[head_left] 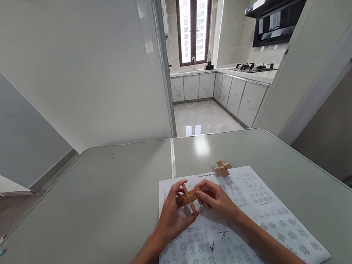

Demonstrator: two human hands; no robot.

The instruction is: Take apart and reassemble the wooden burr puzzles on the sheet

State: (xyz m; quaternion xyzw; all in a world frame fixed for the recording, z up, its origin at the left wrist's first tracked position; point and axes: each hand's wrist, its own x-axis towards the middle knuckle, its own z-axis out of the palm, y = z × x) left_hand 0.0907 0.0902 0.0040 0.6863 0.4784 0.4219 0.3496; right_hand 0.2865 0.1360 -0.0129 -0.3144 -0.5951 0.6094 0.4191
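Left hand: the left hand (173, 214) is curling around the wooden toy (188, 198), its grip looking to be pinching the thin stick (193, 207) between thumb and finger, one at each end.
Right hand: the right hand (216, 197) is pinching the right end of the long bar (182, 200) with thumb and finger.
Wooden toy: it is sitting between both hands, above the paper (202, 245); the long bar is pointing from left hand to right hand, tipping up a bit on the right, and the thin stick is crossing it.
Nearer hand: the crossing spot is sitting inside the left grip; the right is reaching just the bar's end.
Small wooden cross: the small wooden cross (223, 168) is resting at the paper's far edge, past the right hand.
Desk: the desk (122, 195) is holding up the paper.
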